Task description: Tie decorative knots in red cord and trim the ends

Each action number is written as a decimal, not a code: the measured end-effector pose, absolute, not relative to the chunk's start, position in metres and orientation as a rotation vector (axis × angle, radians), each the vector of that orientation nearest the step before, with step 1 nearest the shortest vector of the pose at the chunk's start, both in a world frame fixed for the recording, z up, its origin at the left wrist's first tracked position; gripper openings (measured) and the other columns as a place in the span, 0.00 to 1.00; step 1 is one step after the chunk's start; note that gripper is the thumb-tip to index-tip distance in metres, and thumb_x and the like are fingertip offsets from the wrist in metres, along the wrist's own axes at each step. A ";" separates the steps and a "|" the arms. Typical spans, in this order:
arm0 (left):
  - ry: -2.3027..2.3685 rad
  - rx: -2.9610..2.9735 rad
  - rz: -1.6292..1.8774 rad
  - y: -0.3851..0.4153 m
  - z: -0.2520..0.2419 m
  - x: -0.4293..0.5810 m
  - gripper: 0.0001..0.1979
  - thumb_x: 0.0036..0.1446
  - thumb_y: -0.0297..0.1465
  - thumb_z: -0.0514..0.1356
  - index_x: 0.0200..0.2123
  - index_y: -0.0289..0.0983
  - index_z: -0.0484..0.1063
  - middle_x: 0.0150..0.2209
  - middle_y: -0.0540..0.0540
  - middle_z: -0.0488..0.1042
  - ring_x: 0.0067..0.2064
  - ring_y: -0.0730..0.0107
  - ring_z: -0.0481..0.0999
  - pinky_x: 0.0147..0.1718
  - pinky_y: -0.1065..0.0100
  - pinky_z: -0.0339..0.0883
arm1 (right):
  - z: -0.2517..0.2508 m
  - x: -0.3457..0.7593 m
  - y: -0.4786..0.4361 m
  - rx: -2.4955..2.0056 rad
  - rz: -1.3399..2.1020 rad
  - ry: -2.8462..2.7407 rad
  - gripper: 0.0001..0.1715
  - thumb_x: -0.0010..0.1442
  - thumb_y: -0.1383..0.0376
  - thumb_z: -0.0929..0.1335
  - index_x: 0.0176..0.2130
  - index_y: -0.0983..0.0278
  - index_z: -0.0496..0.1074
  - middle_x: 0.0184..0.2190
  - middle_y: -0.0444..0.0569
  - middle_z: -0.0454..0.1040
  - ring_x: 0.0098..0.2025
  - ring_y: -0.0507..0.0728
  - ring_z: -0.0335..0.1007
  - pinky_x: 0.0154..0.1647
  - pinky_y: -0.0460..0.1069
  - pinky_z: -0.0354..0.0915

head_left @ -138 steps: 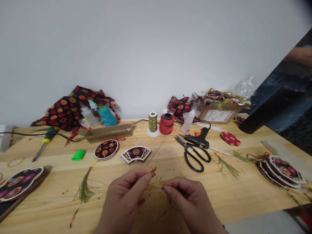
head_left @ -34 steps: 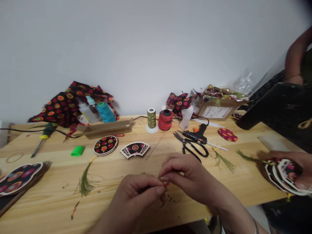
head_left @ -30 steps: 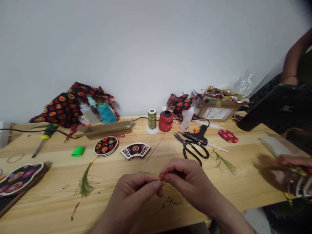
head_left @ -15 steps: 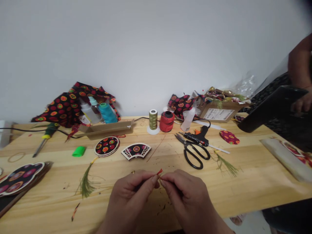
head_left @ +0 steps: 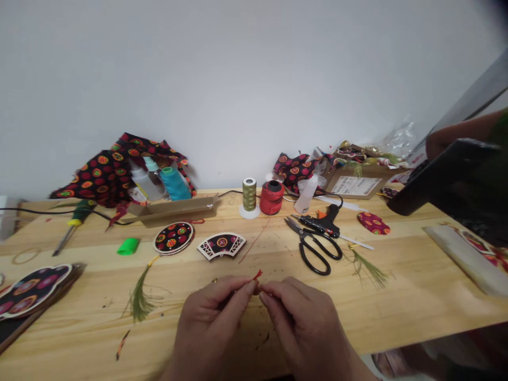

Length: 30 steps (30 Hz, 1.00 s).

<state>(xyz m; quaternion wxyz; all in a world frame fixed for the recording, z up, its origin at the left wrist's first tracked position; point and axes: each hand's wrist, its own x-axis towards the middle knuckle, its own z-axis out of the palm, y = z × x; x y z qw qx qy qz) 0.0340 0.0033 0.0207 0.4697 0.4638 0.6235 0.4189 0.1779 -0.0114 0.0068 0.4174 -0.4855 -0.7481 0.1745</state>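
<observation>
— Wooden table (head_left: 397, 296), and cluttered. What is lying at the left?
— Ornaments (head_left: 32, 291) are lying stacked at nine o'clock from the hands. A screwdriver (head_left: 73, 225) is lying at ten. A tassel (head_left: 138, 299) is sprawling between the stack and the left hand.
— How is the left hand (head_left: 214, 328) doing?
— It is pinching a thread (head_left: 257, 275), thumb and forefinger closed tight on it, low over the table near the front edge.
— Where is the thread sitting?
— Between both sets of fingertips, with its red end sticking up at twelve o'clock from them. The right hand (head_left: 305, 330) is nipping it too, its fingertips touching the left's.
— What is lying beyond the hands?
— A fan piece (head_left: 221, 245) is lying at eleven and spools (head_left: 249, 194) are standing at twelve by the wall. Scissors (head_left: 315, 251) are lying at one, with a glue gun (head_left: 323, 222) just behind.
— And far right?
— Another person's arm (head_left: 456, 135) is showing at two o'clock, behind a dark object (head_left: 444, 174) that is too blurred to tell.
</observation>
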 end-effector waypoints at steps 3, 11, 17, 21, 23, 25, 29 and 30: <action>1.522 0.984 0.907 0.006 0.019 0.032 0.09 0.41 0.37 0.65 0.28 0.43 0.81 0.33 0.47 0.81 0.35 0.59 0.74 0.23 0.71 0.66 | 0.007 0.176 -0.011 -1.242 0.557 -1.760 0.11 0.57 0.72 0.63 0.36 0.65 0.74 0.27 0.48 0.76 0.28 0.54 0.72 0.30 0.47 0.66; 1.151 0.696 0.979 0.010 0.011 0.030 0.11 0.45 0.34 0.65 0.30 0.33 0.80 0.12 0.55 0.61 0.17 0.81 0.49 0.15 0.75 0.47 | 0.005 0.166 -0.012 -1.276 0.962 -1.578 0.11 0.56 0.71 0.64 0.27 0.64 0.74 0.18 0.42 0.72 0.19 0.49 0.66 0.24 0.42 0.63; 1.036 0.643 0.983 0.011 0.014 0.027 0.08 0.43 0.32 0.65 0.24 0.32 0.79 0.12 0.56 0.57 0.16 0.82 0.48 0.15 0.75 0.43 | 0.006 0.184 -0.007 -1.380 0.901 -1.952 0.10 0.55 0.72 0.64 0.27 0.64 0.74 0.23 0.45 0.74 0.27 0.53 0.69 0.29 0.45 0.63; 1.022 0.672 0.948 0.011 0.010 0.026 0.08 0.45 0.32 0.64 0.25 0.32 0.79 0.11 0.57 0.54 0.16 0.81 0.48 0.16 0.73 0.42 | 0.013 0.195 0.004 -1.379 0.659 -1.701 0.09 0.57 0.70 0.64 0.34 0.64 0.75 0.32 0.50 0.74 0.38 0.56 0.69 0.40 0.50 0.64; 1.026 0.692 0.929 0.012 0.008 0.027 0.09 0.46 0.33 0.63 0.26 0.32 0.79 0.11 0.57 0.55 0.16 0.81 0.48 0.16 0.72 0.42 | 0.017 0.196 0.009 -1.301 0.651 -1.585 0.07 0.56 0.69 0.65 0.33 0.64 0.75 0.34 0.50 0.72 0.40 0.55 0.68 0.43 0.50 0.63; 1.039 0.714 0.921 0.012 0.007 0.026 0.10 0.46 0.34 0.63 0.26 0.32 0.79 0.11 0.57 0.54 0.16 0.81 0.47 0.16 0.71 0.41 | 0.020 0.197 0.013 -1.291 0.740 -1.519 0.06 0.55 0.67 0.67 0.31 0.63 0.75 0.35 0.50 0.71 0.41 0.56 0.68 0.44 0.50 0.63; 1.074 0.747 0.924 0.011 0.011 0.025 0.10 0.46 0.34 0.63 0.26 0.32 0.79 0.11 0.58 0.52 0.16 0.80 0.47 0.17 0.71 0.40 | 0.024 0.203 0.017 -1.355 0.801 -1.419 0.16 0.57 0.63 0.65 0.21 0.63 0.73 0.39 0.52 0.70 0.45 0.58 0.67 0.47 0.54 0.61; 1.079 0.748 0.928 0.011 0.013 0.025 0.10 0.46 0.35 0.63 0.26 0.32 0.79 0.11 0.58 0.52 0.17 0.80 0.47 0.17 0.71 0.40 | 0.024 0.205 0.017 -1.375 0.739 -1.414 0.17 0.57 0.63 0.65 0.20 0.64 0.72 0.40 0.52 0.70 0.45 0.59 0.66 0.48 0.56 0.60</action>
